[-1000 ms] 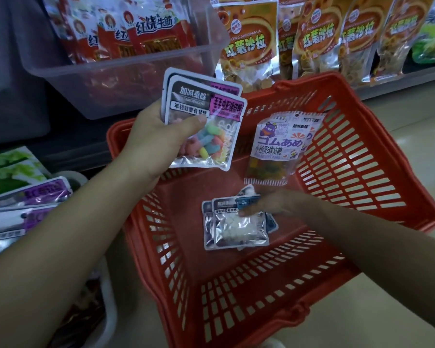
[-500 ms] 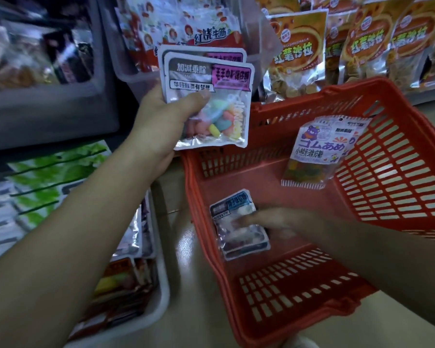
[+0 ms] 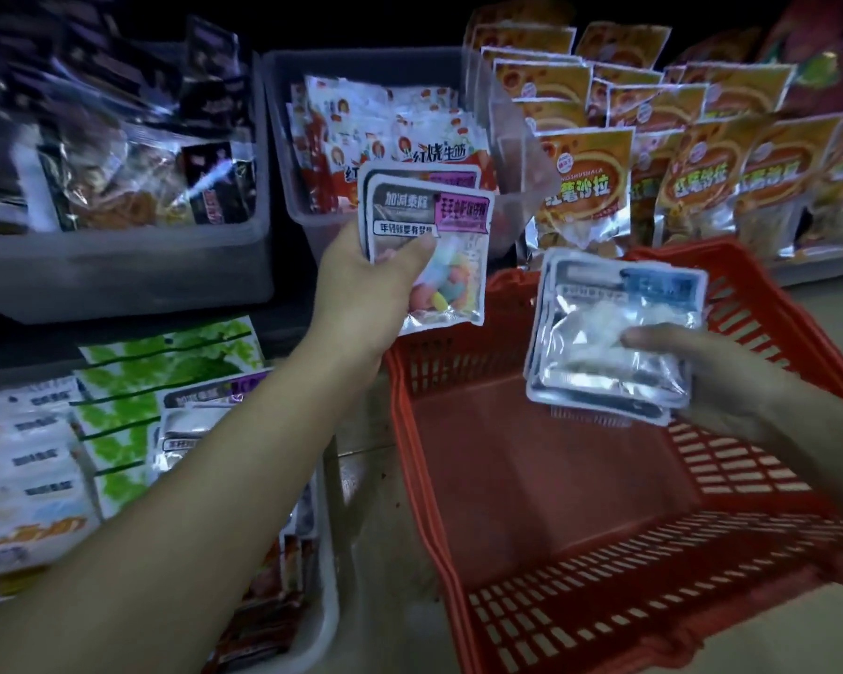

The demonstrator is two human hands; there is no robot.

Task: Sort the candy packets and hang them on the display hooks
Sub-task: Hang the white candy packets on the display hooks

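Left hand (image 3: 361, 289) grips pink-labelled candy packets (image 3: 441, 250) above the red basket's (image 3: 458, 503) rim; right hand (image 3: 731, 377) pinches blue-labelled packets (image 3: 614, 328) over its bare floor.

Glossy foil-and-clear-plastic candy packets (image 3: 609, 333), slotted red plastic basket (image 3: 604, 600), translucent matt plastic bins (image 3: 118, 265).

The front candy packet (image 3: 429, 255) in the left hand (image 3: 361, 294) reads 加减乘除 on grey, 年轻就要有梦想 on a white strip. Orange pouches (image 3: 582, 187) read 红薯沙拉 and HONGSHUSHALA. Red-and-white packets (image 3: 424, 148) in a bin (image 3: 281, 138) read 红烧牛筋. Print on the blue-labelled packets (image 3: 614, 333) in the right hand (image 3: 731, 377) is too blurred.
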